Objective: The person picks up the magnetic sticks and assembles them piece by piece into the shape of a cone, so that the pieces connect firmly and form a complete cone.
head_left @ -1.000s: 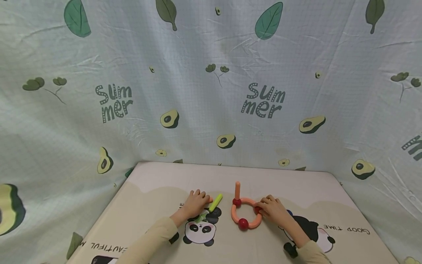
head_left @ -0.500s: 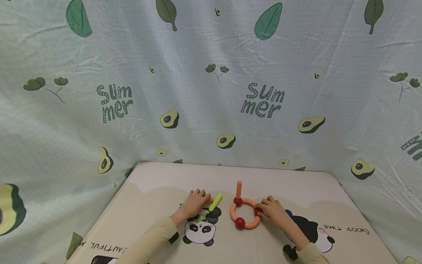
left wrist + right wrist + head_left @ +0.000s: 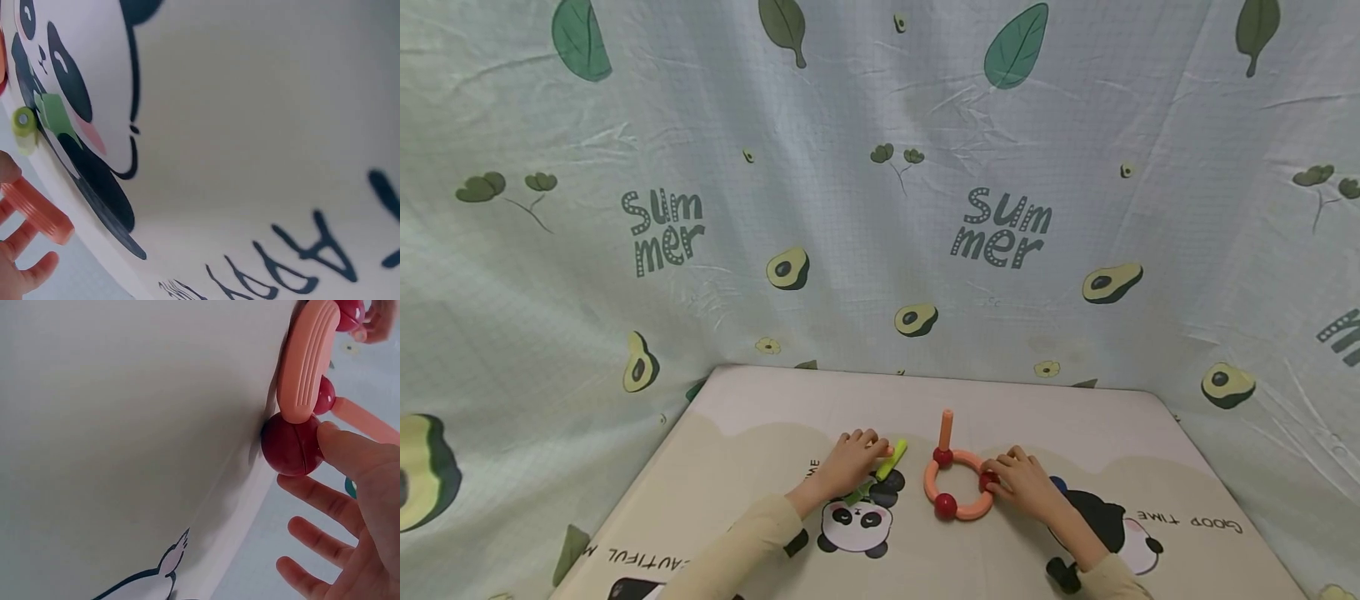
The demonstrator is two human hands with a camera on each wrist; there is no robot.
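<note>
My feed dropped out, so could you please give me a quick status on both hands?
Left hand holds ribbed orange plastic stick. Right hand touches red ball on orange ring. Yellow-green stick lies beside left hand.

It's a cream play mat (image 3: 760,417) with cartoon pandas and lettering printed on it. A ring of orange curved sticks and red balls (image 3: 956,487) lies mid-mat toward the far edge, and a green stick (image 3: 889,460) sits just left of it.
</note>
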